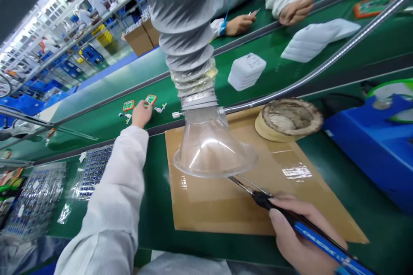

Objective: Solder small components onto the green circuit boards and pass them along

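Observation:
My left hand (142, 114) reaches far onto the green belt, its fingers closed at the edge of an orange-framed green circuit board (150, 99). A second orange-framed board (128, 105) lies just left of it. Small white parts (159, 108) sit beside the boards. My right hand (300, 230) is wrapped around a blue and black soldering iron (309, 234). Two thin metal prongs extend from its front toward a clear funnel-shaped fume hood (214, 150), whose rim hides their ends. Below lies a sheet of brown cardboard (222, 210).
A grey ribbed hose (183, 21) drops to the hood, with a metal flexible arm (306, 79) beside it. Stacked white covers (247, 71) sit on the belt. A round tub (288, 120) and blue box (371, 137) stand right; bagged parts (95, 172) lie left. A co-worker's hands (240, 25) are opposite.

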### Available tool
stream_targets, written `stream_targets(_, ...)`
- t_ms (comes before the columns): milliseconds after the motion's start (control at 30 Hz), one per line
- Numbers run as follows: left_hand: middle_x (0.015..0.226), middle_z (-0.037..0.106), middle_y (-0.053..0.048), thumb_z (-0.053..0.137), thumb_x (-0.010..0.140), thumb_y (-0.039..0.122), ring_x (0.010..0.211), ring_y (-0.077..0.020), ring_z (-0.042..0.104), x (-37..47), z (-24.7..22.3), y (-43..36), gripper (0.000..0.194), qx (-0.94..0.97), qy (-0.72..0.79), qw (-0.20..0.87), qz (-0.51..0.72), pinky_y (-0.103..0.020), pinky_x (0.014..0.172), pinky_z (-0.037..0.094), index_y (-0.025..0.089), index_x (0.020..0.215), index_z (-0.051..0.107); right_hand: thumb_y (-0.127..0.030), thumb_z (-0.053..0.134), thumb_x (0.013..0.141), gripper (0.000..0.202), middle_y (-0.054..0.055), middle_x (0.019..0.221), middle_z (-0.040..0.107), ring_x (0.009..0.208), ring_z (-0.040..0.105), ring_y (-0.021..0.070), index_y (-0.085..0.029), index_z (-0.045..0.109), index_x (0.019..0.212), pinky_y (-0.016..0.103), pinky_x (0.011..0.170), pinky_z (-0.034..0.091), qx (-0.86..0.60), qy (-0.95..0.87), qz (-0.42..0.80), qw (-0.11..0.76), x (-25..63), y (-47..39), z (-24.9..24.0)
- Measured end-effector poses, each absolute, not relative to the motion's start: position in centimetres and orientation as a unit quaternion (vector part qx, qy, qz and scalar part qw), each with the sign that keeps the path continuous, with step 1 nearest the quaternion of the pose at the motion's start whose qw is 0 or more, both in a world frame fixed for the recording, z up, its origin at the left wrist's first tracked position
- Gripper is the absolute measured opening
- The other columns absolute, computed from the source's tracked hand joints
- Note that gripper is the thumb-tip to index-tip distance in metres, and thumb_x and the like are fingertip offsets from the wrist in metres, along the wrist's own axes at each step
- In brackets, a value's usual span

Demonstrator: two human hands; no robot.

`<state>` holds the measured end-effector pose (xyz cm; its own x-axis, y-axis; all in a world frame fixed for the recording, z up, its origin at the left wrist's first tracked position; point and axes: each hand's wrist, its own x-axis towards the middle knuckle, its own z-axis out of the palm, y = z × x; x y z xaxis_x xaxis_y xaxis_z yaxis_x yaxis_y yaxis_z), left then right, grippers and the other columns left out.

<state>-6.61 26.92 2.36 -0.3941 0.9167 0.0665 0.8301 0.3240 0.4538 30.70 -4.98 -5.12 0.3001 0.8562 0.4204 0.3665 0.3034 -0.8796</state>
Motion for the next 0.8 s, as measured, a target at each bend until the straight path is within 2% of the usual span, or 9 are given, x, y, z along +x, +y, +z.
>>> stream_targets(67,0.107,0.071,-0.018,0.068,0.081,0.021,0.119,-0.0347,0.062,-4.7,0.8,28.6,0.010,0.534,0.808,0.122,0.218,-0.043,0.105,0.044,0.018,0.085,0.059,-0.031,0.074,0.089,0.009,0.006,0.090,0.074,0.081,0.073,0.0242,-0.026,0.074,0.096,0.036,0.071,0.058,-0.552,-0.560,0.201,0.584,30.7,-4.8,-5.1)
stream_targets(167,0.098,0.070,-0.020,0.069,0.068,0.010,0.114,-0.0375,0.064,-3.4,-0.1,29.6,0.019,0.501,0.815,0.148,0.253,-0.045,0.099,0.046,0.019,0.076,0.053,-0.026,0.073,0.088,0.008,0.005,0.089,0.074,0.081,0.074,0.0223,-0.025,0.073,0.096,0.033,0.072,0.058,-0.546,-0.567,0.195,0.585,30.7,-4.7,-4.9)
stream_targets(267,0.077,0.065,-0.009,0.064,0.062,0.008,0.093,-0.0303,0.069,-4.1,0.6,27.3,0.024,0.479,0.799,0.203,0.301,-0.039,0.084,0.052,0.021,0.072,0.047,-0.022,0.073,0.087,0.011,0.004,0.091,0.075,0.082,0.074,0.0215,-0.024,0.073,0.097,0.032,0.072,0.059,-0.538,-0.568,0.204,0.589,30.6,-4.7,-4.8)
stream_targets(367,0.062,0.052,0.003,0.060,0.061,0.013,0.069,-0.0178,0.065,-5.0,1.5,21.4,0.023,0.472,0.762,0.266,0.355,-0.028,0.071,0.052,0.021,0.070,0.041,-0.024,0.075,0.086,0.011,0.004,0.092,0.075,0.082,0.073,0.0224,-0.025,0.074,0.097,0.034,0.072,0.059,-0.536,-0.558,0.215,0.596,30.6,-4.8,-5.0)
stream_targets(433,0.060,0.047,0.007,0.060,0.059,0.015,0.063,-0.0126,0.061,-5.0,1.6,16.1,0.023,0.469,0.720,0.323,0.398,-0.023,0.068,0.050,0.020,0.070,0.040,-0.027,0.076,0.085,0.011,0.005,0.091,0.075,0.082,0.073,0.0231,-0.025,0.074,0.095,0.036,0.073,0.058,-0.540,-0.548,0.218,0.600,30.6,-4.9,-5.2)
stream_targets(467,0.060,0.048,0.006,0.061,0.057,0.016,0.064,-0.0120,0.062,-4.7,1.5,13.3,0.023,0.461,0.676,0.384,0.427,-0.021,0.066,0.048,0.020,0.070,0.042,-0.028,0.077,0.085,0.010,0.005,0.091,0.075,0.082,0.073,0.0234,-0.025,0.075,0.094,0.037,0.074,0.058,-0.545,-0.541,0.221,0.601,30.5,-5.0,-5.2)
stream_targets(600,0.066,0.060,0.002,0.063,0.056,0.016,0.076,-0.0167,0.070,-1.1,-0.2,4.9,0.022,0.400,0.572,0.590,0.406,-0.019,0.064,0.044,0.019,0.072,0.047,-0.037,0.077,0.085,0.015,0.006,0.086,0.074,0.078,0.072,0.0232,-0.023,0.074,0.090,0.036,0.072,0.057,-0.579,-0.511,0.237,0.590,29.5,-5.4,-4.4)
stream_targets(700,0.065,0.056,0.004,0.063,0.061,0.016,0.073,-0.0142,0.066,2.2,-1.4,2.7,0.020,0.363,0.559,0.622,0.411,-0.019,0.063,0.041,0.019,0.073,0.047,-0.042,0.078,0.086,0.024,0.006,0.086,0.077,0.075,0.075,0.0227,-0.021,0.074,0.096,0.034,0.071,0.059,-0.610,-0.510,0.266,0.544,27.7,-5.7,-3.0)
stream_targets(800,0.066,0.052,0.005,0.060,0.066,0.012,0.061,-0.0083,0.052,3.8,-1.5,2.3,0.015,0.409,0.567,0.604,0.383,-0.020,0.060,0.038,0.018,0.075,0.051,-0.046,0.074,0.089,0.030,0.006,0.087,0.079,0.081,0.079,0.0237,-0.022,0.072,0.107,0.035,0.081,0.062,-0.588,-0.529,0.312,0.526,25.6,-5.8,-2.3)
